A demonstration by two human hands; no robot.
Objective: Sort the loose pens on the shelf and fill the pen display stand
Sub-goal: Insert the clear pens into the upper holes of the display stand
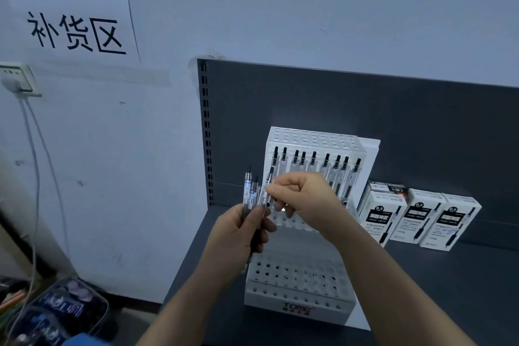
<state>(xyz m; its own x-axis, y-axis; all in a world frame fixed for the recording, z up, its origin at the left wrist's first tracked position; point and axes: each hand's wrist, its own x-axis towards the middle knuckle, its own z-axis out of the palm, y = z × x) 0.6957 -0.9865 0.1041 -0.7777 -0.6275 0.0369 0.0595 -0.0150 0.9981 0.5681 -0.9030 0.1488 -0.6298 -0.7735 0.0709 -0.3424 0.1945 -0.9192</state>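
Observation:
A white tiered pen display stand (299, 296) with rows of holes sits on the dark grey shelf (421, 289). Several clear pens with black caps (314, 161) stand in a row in its upper tier; the lower tiers show open holes. My left hand (244, 229) grips a small bunch of clear pens (248, 191) upright, left of the stand. My right hand (300, 195) pinches one clear pen (269, 181) from that bunch, in front of the stand's middle tier.
Three white pen boxes (418, 219) stand on the shelf right of the stand, against the dark back panel (365, 109). A paper sign (75, 31) and a wall socket with cables (18, 80) are on the wall. Packed bottles (56, 314) lie on the floor.

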